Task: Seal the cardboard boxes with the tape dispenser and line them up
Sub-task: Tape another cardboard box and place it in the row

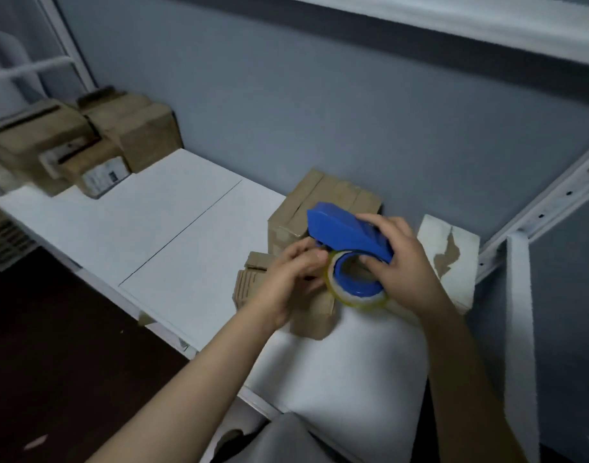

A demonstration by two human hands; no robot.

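Two hands: both meet on the blue tape dispenser (pixel 348 233), held up off the white shelf (pixel 186 228) at about 4 o'clock in the view.
Right hand (pixel 401 262): grasping the dispenser, palm over the body, fingers hooked into the core of the tape roll (pixel 356 294).
Left hand (pixel 296 272): fingers curled, pinching at the roll's 9 o'clock edge. It is probably on the loose tape end, though blur hides the strip itself.
Small box (pixel 311 315): directly under the hands, flaps seemingly unsealed.
Tall box (pixel 333 197): at 12 o'clock from the dispenser, against the wall.
White box (pixel 453 252): at 3 o'clock, surface torn.
Far pile (pixel 86 145): jumbled boxes at 10 o'clock, well apart.
Stage: looks like the tape is being started, sealing not yet begun.
Risk one: the end slips from the pinch and sticks back to the roll, because clear tape is hard to see.
Risk two: nothing holds the small box down, so the first pull could drag it toward the 6 o'clock shelf edge.
Risk three: tape laid off the seam leaves the flaps gaping.
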